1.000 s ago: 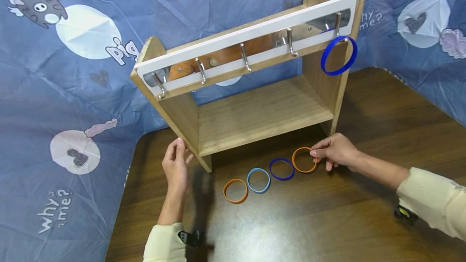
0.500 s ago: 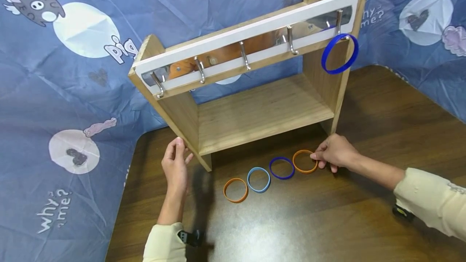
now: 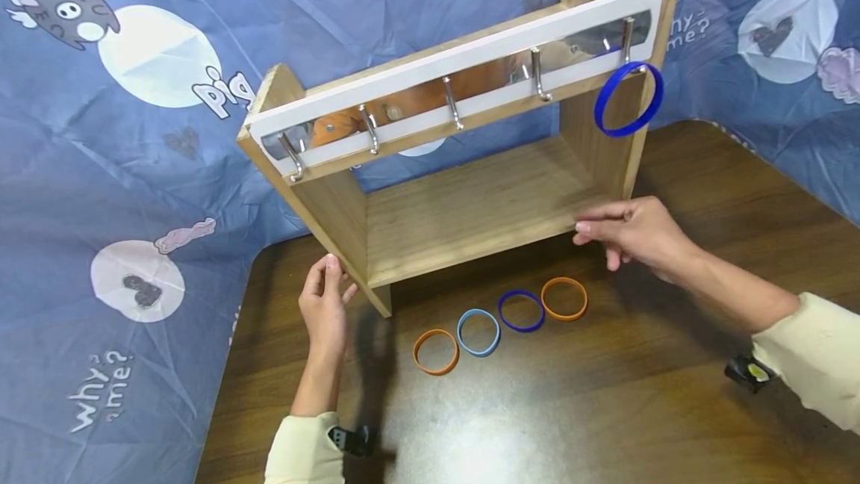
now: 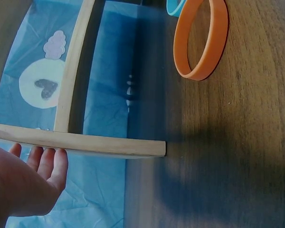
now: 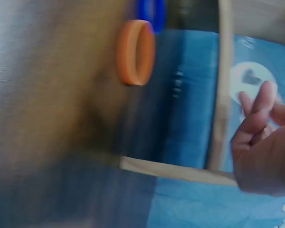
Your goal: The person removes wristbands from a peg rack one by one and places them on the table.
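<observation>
My left hand (image 3: 324,312) grips the front edge of the left side panel of a wooden shelf rack (image 3: 437,208); in the left wrist view its fingers (image 4: 59,166) lie along the panel's outer face. Holding nothing, my right hand (image 3: 634,234) is in front of the rack's right end, thumb and forefinger close together. Below it on the table lies an orange silicone wristband (image 3: 564,299). Leftward in a row follow a dark blue wristband (image 3: 502,312), a light blue one (image 3: 478,354) and another orange wristband (image 3: 436,373). A blue wristband (image 3: 628,131) hangs from the rack's rightmost hook.
Several metal hooks line the white-edged rail (image 3: 457,54) across the rack's top; besides the rightmost, they carry nothing. The rack stands on a brown wooden table (image 3: 605,394). Behind it hangs a blue printed cloth (image 3: 168,193).
My right hand has let go of the right-hand orange wristband, which stays on the table, and has risen toward the rack's shelf board. The left hand keeps its place.
</observation>
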`<state>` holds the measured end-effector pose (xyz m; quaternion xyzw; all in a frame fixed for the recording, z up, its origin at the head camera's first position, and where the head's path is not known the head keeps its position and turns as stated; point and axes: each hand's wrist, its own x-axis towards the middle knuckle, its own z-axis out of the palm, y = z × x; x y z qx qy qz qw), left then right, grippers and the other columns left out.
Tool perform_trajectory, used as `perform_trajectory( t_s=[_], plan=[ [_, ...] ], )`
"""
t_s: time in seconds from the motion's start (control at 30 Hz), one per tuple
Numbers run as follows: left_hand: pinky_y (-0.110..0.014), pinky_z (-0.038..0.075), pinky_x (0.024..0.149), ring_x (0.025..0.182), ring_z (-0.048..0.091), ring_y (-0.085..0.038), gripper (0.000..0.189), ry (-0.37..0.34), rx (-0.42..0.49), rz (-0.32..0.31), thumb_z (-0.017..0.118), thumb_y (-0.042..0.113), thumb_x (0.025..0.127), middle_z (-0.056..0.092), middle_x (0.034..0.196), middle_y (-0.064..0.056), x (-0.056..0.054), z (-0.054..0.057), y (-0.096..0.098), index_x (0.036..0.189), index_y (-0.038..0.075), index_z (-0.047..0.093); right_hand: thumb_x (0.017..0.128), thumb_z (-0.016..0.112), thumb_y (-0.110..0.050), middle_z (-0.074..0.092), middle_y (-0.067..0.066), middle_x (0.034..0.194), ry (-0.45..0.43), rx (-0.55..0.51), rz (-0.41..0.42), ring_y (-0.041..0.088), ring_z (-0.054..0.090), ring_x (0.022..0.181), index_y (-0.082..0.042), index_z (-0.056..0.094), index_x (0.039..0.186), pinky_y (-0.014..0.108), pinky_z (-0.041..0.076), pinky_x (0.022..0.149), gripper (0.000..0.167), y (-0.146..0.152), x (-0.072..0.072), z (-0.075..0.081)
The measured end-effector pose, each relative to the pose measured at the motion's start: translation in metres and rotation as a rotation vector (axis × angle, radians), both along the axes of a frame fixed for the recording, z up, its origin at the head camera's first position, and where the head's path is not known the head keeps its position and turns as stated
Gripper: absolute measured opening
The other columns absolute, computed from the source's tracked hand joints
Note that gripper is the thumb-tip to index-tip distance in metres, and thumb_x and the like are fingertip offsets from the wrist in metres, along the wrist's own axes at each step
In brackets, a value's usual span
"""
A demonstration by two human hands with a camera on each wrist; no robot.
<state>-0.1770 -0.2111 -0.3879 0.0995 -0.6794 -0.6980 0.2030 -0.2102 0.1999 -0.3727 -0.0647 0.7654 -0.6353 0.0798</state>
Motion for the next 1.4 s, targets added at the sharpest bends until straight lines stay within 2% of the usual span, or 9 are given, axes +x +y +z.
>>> perform_trajectory(
  t_s=[0.13,0.2,0.27,0.4,0.53,0.93,1.1,1.27,1.4],
  plan=[
    [-0.031,0.052,0.087,0.100,0.054,-0.016,0.035,0.003,-0.003,0.004,0.050,0.036,0.100,0.054,0.104,0.000,0.000,0.000,0.000,0.115,0.006,0.058,0.094,0.063,-0.010,0.073,0.008,0.096,0.078,-0.445,0.021,0.014,0.059,0.045,-0.010,0.069,0.114,0.022,0.046,0.043,0.022,0.006,-0.004,0.022],
    [-0.030,0.052,0.087,0.100,0.054,-0.016,0.034,0.004,-0.005,0.007,0.050,0.036,0.100,0.054,0.104,0.000,0.000,0.000,0.000,0.114,0.006,0.058,0.094,0.060,-0.004,0.072,0.012,0.101,0.089,-0.656,0.047,0.015,0.060,0.046,-0.006,0.068,0.115,0.022,0.048,0.044,0.022,0.010,-0.006,0.033],
    [-0.031,0.052,0.087,0.100,0.054,-0.016,0.034,0.003,-0.005,0.008,0.051,0.036,0.100,0.054,0.104,0.000,-0.001,0.000,0.000,0.114,0.006,0.058,0.095,0.057,-0.002,0.071,0.014,0.104,0.095,-0.803,0.048,0.016,0.059,0.047,-0.001,0.066,0.117,0.023,0.049,0.045,0.024,0.012,-0.008,0.041],
    [-0.031,0.052,0.087,0.100,0.053,-0.016,0.033,0.001,0.003,0.008,0.051,0.036,0.099,0.054,0.103,0.001,-0.001,-0.001,0.000,0.113,0.007,0.058,0.095,0.054,0.001,0.070,0.018,0.103,0.109,-1.012,0.038,0.020,0.057,0.047,0.005,0.063,0.118,0.025,0.049,0.045,0.025,0.015,-0.008,0.053],
    [-0.030,0.052,0.085,0.098,0.054,-0.015,0.028,0.011,0.016,0.016,0.052,0.034,0.100,0.054,0.100,0.001,-0.001,-0.001,0.001,0.110,0.009,0.059,0.095,0.051,0.003,0.070,0.022,0.099,0.133,-1.141,0.028,0.023,0.055,0.045,0.008,0.062,0.117,0.028,0.047,0.044,0.025,0.015,-0.008,0.059],
    [-0.029,0.053,0.083,0.097,0.053,-0.015,0.028,0.021,0.016,0.005,0.051,0.034,0.100,0.054,0.100,0.000,-0.001,-0.001,0.000,0.109,0.009,0.060,0.095,0.051,0.004,0.069,0.026,0.090,0.141,-1.212,-0.024,0.023,0.052,0.040,0.011,0.063,0.110,0.028,0.040,0.038,0.021,0.022,-0.006,0.069],
    [-0.029,0.053,0.084,0.098,0.053,-0.015,0.030,0.009,0.007,0.002,0.051,0.035,0.100,0.053,0.101,0.000,-0.001,-0.001,0.000,0.111,0.009,0.059,0.095,0.050,0.004,0.068,0.028,0.088,0.182,-1.253,-0.030,0.025,0.051,0.039,0.013,0.062,0.109,0.028,0.040,0.037,0.021,0.023,-0.004,0.077],
    [-0.030,0.052,0.086,0.099,0.053,-0.016,0.032,0.008,0.000,-0.003,0.051,0.036,0.100,0.053,0.102,0.000,-0.001,-0.001,0.000,0.113,0.007,0.059,0.096,0.047,0.005,0.068,0.030,0.089,0.216,-1.267,-0.002,0.026,0.050,0.038,0.014,0.060,0.110,0.029,0.037,0.037,0.021,0.026,0.000,0.083],
    [-0.030,0.052,0.086,0.100,0.052,-0.016,0.035,0.007,-0.005,-0.010,0.051,0.037,0.100,0.053,0.103,0.000,0.000,0.000,0.000,0.115,0.007,0.058,0.098,0.043,0.006,0.067,0.030,0.093,0.203,-1.207,0.071,0.026,0.051,0.039,0.013,0.060,0.112,0.030,0.036,0.038,0.024,0.032,0.003,0.080]
  ],
)
